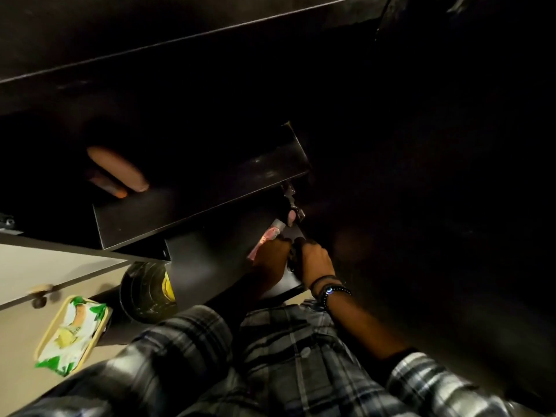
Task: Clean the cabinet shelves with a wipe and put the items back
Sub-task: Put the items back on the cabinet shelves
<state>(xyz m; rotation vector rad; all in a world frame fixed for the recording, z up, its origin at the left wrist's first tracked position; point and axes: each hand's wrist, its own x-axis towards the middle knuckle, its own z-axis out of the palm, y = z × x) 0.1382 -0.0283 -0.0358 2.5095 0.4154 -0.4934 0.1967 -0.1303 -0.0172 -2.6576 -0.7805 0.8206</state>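
I look down into a dark cabinet with black shelves [195,206]. My left hand [270,255] rests on the lower shelf [207,263] and grips a pink and silver packet [269,236] that sticks out past its fingers. Right beside it, touching it, my right hand [316,260] wears beaded bracelets and is closed around a small dark object [292,263] that I cannot make out. A green and white pack of wipes [72,335] lies on the floor at the lower left. No loose wipe shows in either hand.
The wipes pack lies in a yellow tray [45,338]. A black round pot [141,293] stands on the floor under the shelf edge. A pale cabinet door with a knob [40,291] is at the left. Metal hinge hardware [291,200] sits just beyond my hands. Two blurred orange shapes [117,170] show on the upper shelf.
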